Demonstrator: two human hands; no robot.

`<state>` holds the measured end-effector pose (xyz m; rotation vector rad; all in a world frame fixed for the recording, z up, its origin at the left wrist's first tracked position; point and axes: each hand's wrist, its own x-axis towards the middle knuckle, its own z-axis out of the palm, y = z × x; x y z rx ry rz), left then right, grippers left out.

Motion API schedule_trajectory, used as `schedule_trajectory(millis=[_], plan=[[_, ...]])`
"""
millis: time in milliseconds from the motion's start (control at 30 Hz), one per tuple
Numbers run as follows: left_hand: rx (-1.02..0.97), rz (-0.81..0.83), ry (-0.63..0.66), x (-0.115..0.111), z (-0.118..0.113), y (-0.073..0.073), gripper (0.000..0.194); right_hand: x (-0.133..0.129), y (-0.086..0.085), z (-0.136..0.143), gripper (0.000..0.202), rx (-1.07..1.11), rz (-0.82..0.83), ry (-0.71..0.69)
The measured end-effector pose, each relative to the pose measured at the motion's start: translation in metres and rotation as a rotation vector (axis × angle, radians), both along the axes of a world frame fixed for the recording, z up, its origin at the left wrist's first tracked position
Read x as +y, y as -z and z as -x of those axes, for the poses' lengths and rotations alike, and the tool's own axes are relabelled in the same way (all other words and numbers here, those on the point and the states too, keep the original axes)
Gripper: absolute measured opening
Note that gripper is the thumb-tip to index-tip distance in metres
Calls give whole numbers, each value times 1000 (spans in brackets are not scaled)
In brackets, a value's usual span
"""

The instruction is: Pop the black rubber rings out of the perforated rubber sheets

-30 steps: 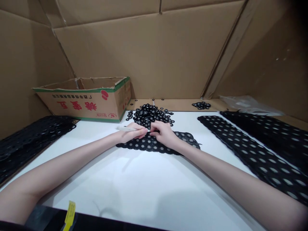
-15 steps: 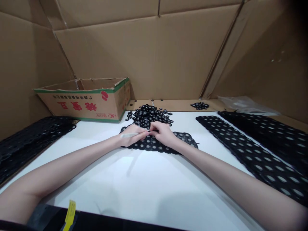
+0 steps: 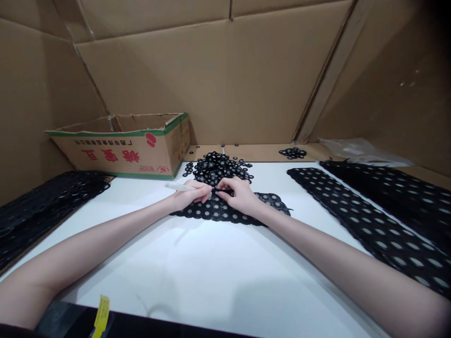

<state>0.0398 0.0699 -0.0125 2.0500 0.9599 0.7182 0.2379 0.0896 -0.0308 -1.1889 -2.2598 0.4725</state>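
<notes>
My left hand [image 3: 192, 194] is closed round a slim white pen-like tool [image 3: 179, 187], its tip hidden by the fingers. Close beside it, my right hand [image 3: 237, 193] pinches the raised edge of a black fabric strip [image 3: 216, 211] dotted with pale rings. The strip lies on the white table under both hands, its right end [image 3: 273, 202] showing beyond my right wrist. Just behind the hands is a heap of small black rings [image 3: 218, 165].
At the back left stands an open cardboard box [image 3: 120, 152]. Dark lace fabric [image 3: 45, 202] lies at the left. Dotted black strips [image 3: 352, 211] lie on the right. A small ring pile [image 3: 293, 153] and a clear plastic bag [image 3: 359, 150] are at the back right.
My left hand has shifted slightly left and the white tool now lies at a different angle. A narrow gap has opened between the hands, while my right hand stays nearly in place.
</notes>
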Motion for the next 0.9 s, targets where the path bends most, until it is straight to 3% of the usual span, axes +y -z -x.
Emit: schedule_trajectory(millis=[133, 333, 667, 900], plan=[[-58, 17, -54, -4, 3, -1, 50, -1, 0, -1, 6, -45, -5, 2], [21, -33, 19, -6, 4, 2, 49, 1, 3, -1, 12, -99, -58, -43], [110, -73, 38, -8, 0, 0, 49, 0, 5, -3, 9, -122, -145, -81], [53, 16, 81, -4, 1, -4, 49, -3, 4, -4, 8, -137, -224, -127]])
